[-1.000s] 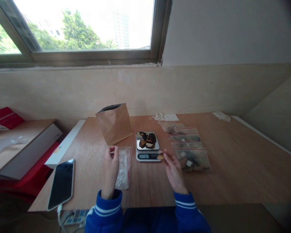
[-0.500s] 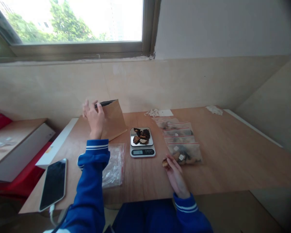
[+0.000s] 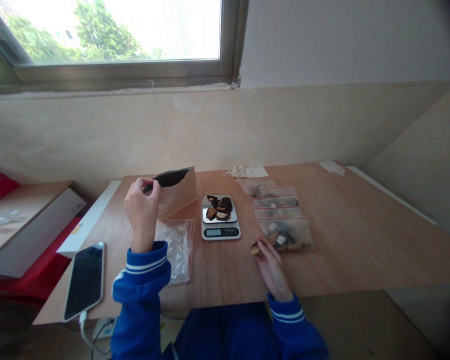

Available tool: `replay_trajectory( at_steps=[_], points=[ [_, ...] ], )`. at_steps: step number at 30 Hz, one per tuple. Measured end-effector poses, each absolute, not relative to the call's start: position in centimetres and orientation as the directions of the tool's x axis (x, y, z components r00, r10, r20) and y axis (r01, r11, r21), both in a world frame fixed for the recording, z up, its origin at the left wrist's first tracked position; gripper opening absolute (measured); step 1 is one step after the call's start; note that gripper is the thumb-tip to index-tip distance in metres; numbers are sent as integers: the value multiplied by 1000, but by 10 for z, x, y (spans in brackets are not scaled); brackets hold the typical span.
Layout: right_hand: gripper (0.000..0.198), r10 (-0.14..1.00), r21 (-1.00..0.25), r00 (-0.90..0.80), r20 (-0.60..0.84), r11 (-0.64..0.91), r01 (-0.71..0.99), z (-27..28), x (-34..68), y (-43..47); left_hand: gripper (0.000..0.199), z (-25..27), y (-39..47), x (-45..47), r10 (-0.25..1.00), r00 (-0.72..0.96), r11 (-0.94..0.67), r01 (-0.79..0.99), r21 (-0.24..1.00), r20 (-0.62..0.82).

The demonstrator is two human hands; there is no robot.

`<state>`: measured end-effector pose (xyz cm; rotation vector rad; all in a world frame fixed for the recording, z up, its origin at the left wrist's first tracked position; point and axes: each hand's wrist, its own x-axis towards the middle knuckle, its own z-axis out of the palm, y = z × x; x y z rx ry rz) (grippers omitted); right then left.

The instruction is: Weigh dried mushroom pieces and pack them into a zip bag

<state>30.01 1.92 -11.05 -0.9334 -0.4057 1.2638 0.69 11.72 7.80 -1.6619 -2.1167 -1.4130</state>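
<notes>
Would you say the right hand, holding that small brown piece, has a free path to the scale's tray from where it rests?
Probably yes. The right hand rests just right of the scale, with only bare table between them; the filled bags lie off to the side.

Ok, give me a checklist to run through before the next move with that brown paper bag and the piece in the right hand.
1. Left hand grips the rim of the brown paper bag: ok, fingers pinch its near edge.
2. Bag mouth open: ok, the dark inside shows.
3. Right hand holds the small tan dried piece: ok, pinched at the fingertips, low over the wooden table.
4. Small silver kitchen scale loaded: ok, dark dried pieces lie on its plate.
5. Scale reading: cannot tell, digits too small.
6. Clear zip bag ready by the left forearm: ok, flat on the table.
</notes>
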Motion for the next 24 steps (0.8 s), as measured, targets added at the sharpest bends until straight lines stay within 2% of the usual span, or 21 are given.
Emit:
replay_trajectory(
  at_steps=[5, 8, 10, 13, 16, 19, 21, 24],
  points=[
    [28, 984, -853, 162, -75, 21, -521, -91, 286, 12, 21, 71, 77, 3, 831, -242, -181, 734, 655, 501],
    [15, 989, -923, 93, 117, 143, -358, -57, 266, 15, 21, 61, 53, 0, 888, -137, -217, 716, 663, 438],
    [14, 963, -931, 38, 266, 267, -247, -26, 249, 24, 20, 54, 40, -1, 891, -123, -222, 721, 657, 436],
    [18, 881, -879, -49, 471, 464, -113, 23, 222, 45, 21, 48, 30, 0, 883, -121, -240, 714, 657, 454],
    [17, 771, -756, -149, 619, 636, 153, 54, 201, 63, 22, 48, 31, 0, 865, -148, -243, 714, 657, 480],
    [17, 721, -667, -113, 683, 680, 304, 56, 196, 63, 22, 54, 40, -2, 862, -154, -245, 707, 663, 483],
    [17, 744, -704, -9, 668, 636, 316, 42, 200, 56, 22, 59, 52, -3, 859, -147, -275, 677, 683, 491],
    [18, 830, -816, 66, 554, 526, 241, 11, 210, 41, 26, 64, 79, -5, 822, -175, -351, 593, 725, 541]
  ],
)
